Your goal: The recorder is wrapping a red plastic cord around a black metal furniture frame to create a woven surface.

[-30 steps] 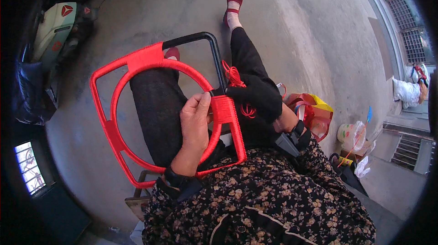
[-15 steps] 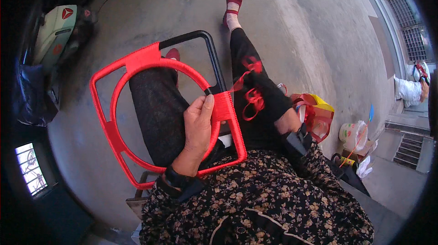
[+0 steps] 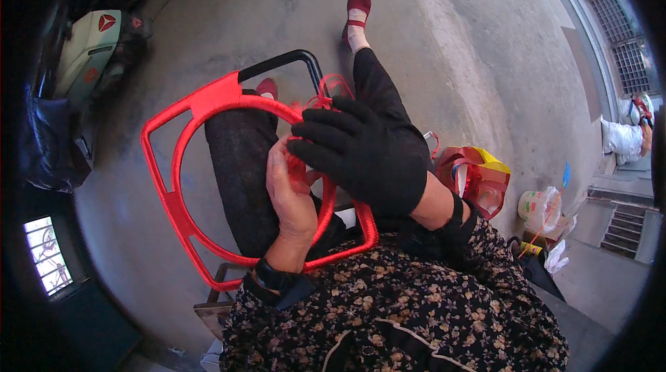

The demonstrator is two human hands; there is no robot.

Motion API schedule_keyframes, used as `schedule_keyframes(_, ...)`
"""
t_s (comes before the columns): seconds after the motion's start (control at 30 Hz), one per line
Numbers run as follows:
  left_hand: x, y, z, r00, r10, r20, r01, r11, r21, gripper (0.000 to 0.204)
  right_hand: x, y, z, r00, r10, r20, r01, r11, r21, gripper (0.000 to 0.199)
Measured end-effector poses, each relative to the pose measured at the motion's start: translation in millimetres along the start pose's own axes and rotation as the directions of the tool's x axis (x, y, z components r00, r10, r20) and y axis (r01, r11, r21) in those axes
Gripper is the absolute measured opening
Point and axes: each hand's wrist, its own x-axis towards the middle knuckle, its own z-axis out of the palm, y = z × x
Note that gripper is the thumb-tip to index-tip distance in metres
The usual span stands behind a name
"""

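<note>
Cup bare left grip [image 3: 291, 199] at right-hand side of red-wrapped frame [image 3: 214, 98]; cannot tell if clamped. Extend black-gloved right grip [image 3: 361, 153] over same side, fingertips near left ones; cannot tell closure there either. Note loose red cord [image 3: 322, 100], blurred, just above gloved knuckles. Hold frame slanted over dark-trousered thigh [image 3: 236, 164], with bare black bar [image 3: 281, 60] at upper right. Farther right, see red-and-yellow bag [image 3: 494, 174]; ahead, dark red shoe [image 3: 359, 3] on grey floor [image 3: 444, 94].

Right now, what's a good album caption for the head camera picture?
Bare left hand and black-gloved right hand at a mostly red frame.
</note>
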Motion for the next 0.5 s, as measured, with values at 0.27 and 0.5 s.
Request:
schedule_keyframes(0.27, 10.8, -23.4, -29.4, 0.997, 0.075, -0.003, -0.072, 0.969, 0.235, 0.017, -38.4, 18.4, 25.8, 0.613, 0.687, 0.390, -0.629, 0.126, 0.767, 0.025)
schedule_keyframes(0.5, 9.1, -20.3, -23.9, 0.994, -0.108, 0.032, 0.106, 0.993, 0.044, 0.020, -49.0, 41.4, 52.4, 0.684, 0.363, 0.633, -0.727, 0.269, 0.631, 0.028)
